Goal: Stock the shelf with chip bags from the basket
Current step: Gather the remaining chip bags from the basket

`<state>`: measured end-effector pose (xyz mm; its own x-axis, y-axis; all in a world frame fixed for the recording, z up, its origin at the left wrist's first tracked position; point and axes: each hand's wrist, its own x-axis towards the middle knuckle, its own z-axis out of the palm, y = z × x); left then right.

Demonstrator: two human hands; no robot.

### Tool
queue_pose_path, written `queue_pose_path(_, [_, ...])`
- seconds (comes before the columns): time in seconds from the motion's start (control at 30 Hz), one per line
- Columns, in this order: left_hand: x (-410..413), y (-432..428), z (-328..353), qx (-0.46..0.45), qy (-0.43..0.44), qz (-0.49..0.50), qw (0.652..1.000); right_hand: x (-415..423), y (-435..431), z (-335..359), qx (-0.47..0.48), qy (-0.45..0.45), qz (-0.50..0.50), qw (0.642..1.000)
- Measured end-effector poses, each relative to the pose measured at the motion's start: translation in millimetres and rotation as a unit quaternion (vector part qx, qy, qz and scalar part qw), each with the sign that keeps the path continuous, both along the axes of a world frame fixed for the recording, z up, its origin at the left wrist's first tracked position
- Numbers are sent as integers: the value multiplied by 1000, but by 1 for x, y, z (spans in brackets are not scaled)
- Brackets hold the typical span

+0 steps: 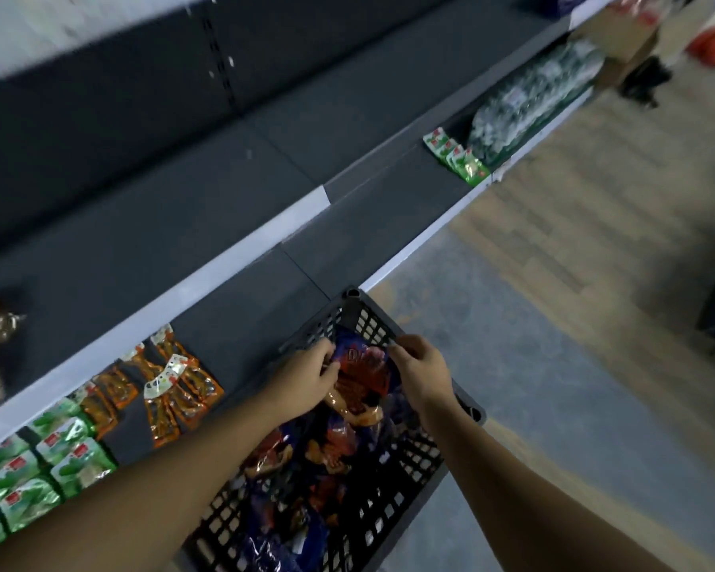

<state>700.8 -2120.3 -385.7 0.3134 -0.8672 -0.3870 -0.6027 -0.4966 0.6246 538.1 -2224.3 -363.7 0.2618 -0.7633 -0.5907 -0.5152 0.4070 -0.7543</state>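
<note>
Atop the pile in the basket [351, 301], curled fingers [327, 359] pinch a blue-and-orange chip bag [364, 375]: left hand [306, 381] at its left edge, right hand [420, 371] at its right. Just beside the basket runs the lower shelf [240, 315].

We have 1 view, worn on the head, wide-angled and tilted, looking forward and steeply down. The basket [351, 301] sits close beneath us; the shelf [244, 315] runs diagonally toward the upper right, blurred farther off.
</note>
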Motion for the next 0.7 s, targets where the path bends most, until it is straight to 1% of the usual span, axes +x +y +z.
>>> queue_pose_path(0.1, [10, -11, 56, -51, -3, 60, 997, 9, -14, 49, -67, -56, -7, 996])
queue_pose_path(0.2, [19, -21, 118, -105, -9, 98, 990, 32, -23, 101, -84, -134, -42, 987])
queue_pose_path(0.27, [27, -24, 159, -163, -52, 117, 978, 49, -28, 132, -98, -173, -46, 979])
queue_pose_path(0.33, [36, -21, 203, -223, -99, 139, 960, 69, -29, 171, -127, -208, -39, 969])
queue_pose_path(0.4, [46, -16, 243, -262, -129, 152, 944, 87, -30, 209, -154, -249, -34, 956])
queue_pose_path(0.57, [74, 11, 337, -308, -174, 184, 917, 135, -26, 287, -201, -316, 16, 927])
queue_pose_path(0.63, [87, 27, 366, -315, -191, 206, 907, 156, -19, 316, -197, -342, 48, 918])
queue_pose_path(0.7, [102, 44, 393, -319, -187, 232, 900, 180, -10, 341, -179, -361, 80, 912])
